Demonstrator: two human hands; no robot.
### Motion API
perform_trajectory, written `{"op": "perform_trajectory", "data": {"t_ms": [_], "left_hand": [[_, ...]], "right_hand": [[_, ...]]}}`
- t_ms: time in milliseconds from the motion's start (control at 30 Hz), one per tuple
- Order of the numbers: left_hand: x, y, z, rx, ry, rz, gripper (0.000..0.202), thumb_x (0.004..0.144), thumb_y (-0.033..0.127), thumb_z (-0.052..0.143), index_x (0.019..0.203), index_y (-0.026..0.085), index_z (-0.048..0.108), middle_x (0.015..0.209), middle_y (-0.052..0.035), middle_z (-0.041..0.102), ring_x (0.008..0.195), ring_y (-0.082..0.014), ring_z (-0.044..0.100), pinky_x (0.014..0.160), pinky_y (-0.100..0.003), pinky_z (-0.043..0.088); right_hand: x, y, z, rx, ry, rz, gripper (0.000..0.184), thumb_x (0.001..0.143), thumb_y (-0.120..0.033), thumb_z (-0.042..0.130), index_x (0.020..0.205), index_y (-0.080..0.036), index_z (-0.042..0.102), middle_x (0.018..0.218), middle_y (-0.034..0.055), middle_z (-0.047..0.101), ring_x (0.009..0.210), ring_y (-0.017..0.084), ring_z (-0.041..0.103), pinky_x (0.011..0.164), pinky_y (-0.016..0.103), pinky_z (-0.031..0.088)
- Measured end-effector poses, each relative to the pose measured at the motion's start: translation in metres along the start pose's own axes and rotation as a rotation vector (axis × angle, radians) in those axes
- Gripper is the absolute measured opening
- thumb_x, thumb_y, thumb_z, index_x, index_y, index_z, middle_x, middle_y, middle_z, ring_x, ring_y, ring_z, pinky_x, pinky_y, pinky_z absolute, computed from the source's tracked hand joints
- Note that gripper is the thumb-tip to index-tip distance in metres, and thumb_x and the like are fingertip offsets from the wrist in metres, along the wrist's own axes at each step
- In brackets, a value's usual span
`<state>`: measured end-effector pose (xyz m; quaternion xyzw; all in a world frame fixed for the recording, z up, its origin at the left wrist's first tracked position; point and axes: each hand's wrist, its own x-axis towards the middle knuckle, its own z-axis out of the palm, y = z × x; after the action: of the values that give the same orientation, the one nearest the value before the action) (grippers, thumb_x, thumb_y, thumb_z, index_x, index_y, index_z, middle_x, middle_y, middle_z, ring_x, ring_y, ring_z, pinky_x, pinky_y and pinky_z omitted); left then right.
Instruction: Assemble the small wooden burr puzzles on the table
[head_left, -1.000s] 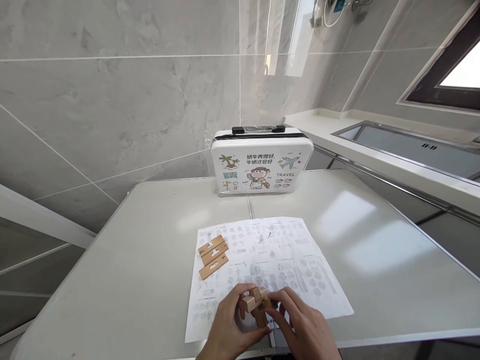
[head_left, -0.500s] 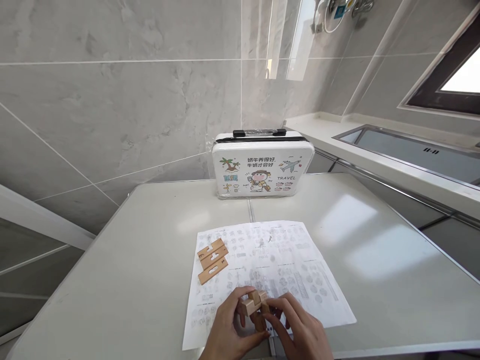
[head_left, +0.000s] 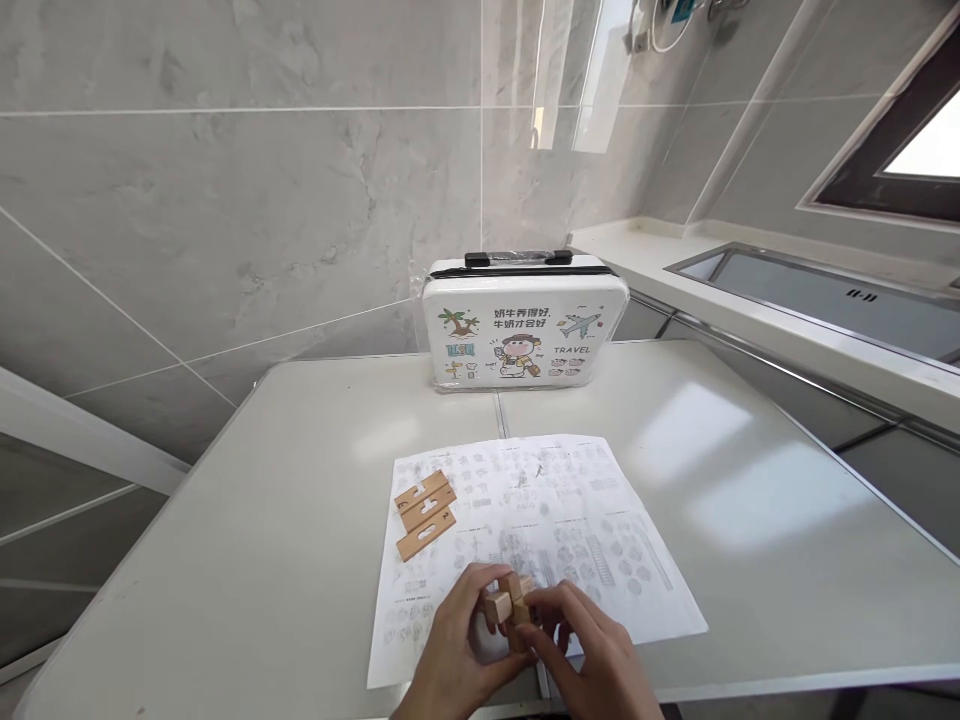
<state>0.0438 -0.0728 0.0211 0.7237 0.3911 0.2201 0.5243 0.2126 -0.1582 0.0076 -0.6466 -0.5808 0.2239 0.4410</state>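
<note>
My left hand (head_left: 461, 645) is closed around the left side of a small cluster of interlocked wooden puzzle pieces (head_left: 498, 606), thumb below and fingers above. My right hand (head_left: 589, 645) pinches the same cluster from the right with thumb and forefinger. The fingers hide part of the pieces. Both hands are over the near edge of a printed instruction sheet (head_left: 630, 590). On the sheet's left side lie several flat, notched wooden pieces (head_left: 426, 543) marked with numbers, side by side and apart from my hands.
A white carrying case (head_left: 480, 350) with cartoon prints and a black handle stands at the back of the pale table (head_left: 262, 560), near the grey tiled wall (head_left: 262, 220). To the right runs a white counter (head_left: 750, 300) with a sink (head_left: 825, 297).
The wooden cluster has been turned slightly in my fingers, so a block's square end now faces me. The flat pieces and the sheet have stayed in place; the view has tilted a little.
</note>
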Motion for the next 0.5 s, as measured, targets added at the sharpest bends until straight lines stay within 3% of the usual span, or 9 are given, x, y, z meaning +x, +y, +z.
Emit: {"op": "perform_trajectory", "data": {"t_ms": [100,233,300,400,500], "left_hand": [[-0.001,-0.002,-0.001,-0.019,0.015,0.000,0.057,0.077,0.040,0.088,0.127,0.028,0.064,0.113,-0.0034,0.071,0.096,-0.0222,0.069,0.087,-0.030,0.055],[-0.004,-0.008,-0.004,-0.152,0.007,-0.050,0.070,0.069,0.035,0.093,0.131,0.028,0.062,0.130,-0.0065,0.069,0.118,-0.0285,0.066,0.101,-0.033,0.053],[-0.005,-0.011,-0.005,-0.266,-0.033,-0.065,0.074,0.068,0.036,0.093,0.134,0.027,0.060,0.134,-0.0082,0.066,0.123,-0.0303,0.065,0.104,-0.034,0.052],[-0.007,-0.013,-0.006,-0.387,-0.107,-0.074,0.079,0.069,0.041,0.092,0.138,0.025,0.057,0.135,-0.0101,0.064,0.124,-0.0311,0.065,0.107,-0.037,0.050],[-0.008,-0.013,-0.008,-0.407,-0.154,-0.090,0.081,0.072,0.044,0.091,0.141,0.025,0.053,0.135,-0.0108,0.063,0.121,-0.0300,0.065,0.108,-0.039,0.048]], "right_hand": [[0.001,0.000,-0.001,0.109,-0.019,0.044,0.030,0.106,-0.051,0.052,0.107,-0.027,0.069,0.085,0.0024,0.071,0.069,0.017,0.069,0.061,0.024,0.055],[0.007,0.002,-0.009,0.193,-0.034,0.135,0.031,0.107,-0.049,0.050,0.118,-0.026,0.067,0.092,0.0047,0.073,0.078,0.019,0.070,0.069,0.026,0.057],[0.010,0.003,-0.013,0.200,-0.114,0.120,0.029,0.107,-0.046,0.051,0.122,-0.026,0.066,0.099,0.0060,0.072,0.081,0.019,0.070,0.071,0.026,0.056],[0.014,0.002,-0.015,0.226,-0.250,0.086,0.028,0.107,-0.046,0.050,0.112,-0.024,0.066,0.096,0.0056,0.071,0.081,0.020,0.067,0.073,0.027,0.055],[0.016,-0.003,-0.017,0.273,-0.311,0.125,0.037,0.107,-0.052,0.046,0.097,-0.022,0.065,0.085,0.0035,0.069,0.076,0.019,0.063,0.070,0.026,0.052]]}}
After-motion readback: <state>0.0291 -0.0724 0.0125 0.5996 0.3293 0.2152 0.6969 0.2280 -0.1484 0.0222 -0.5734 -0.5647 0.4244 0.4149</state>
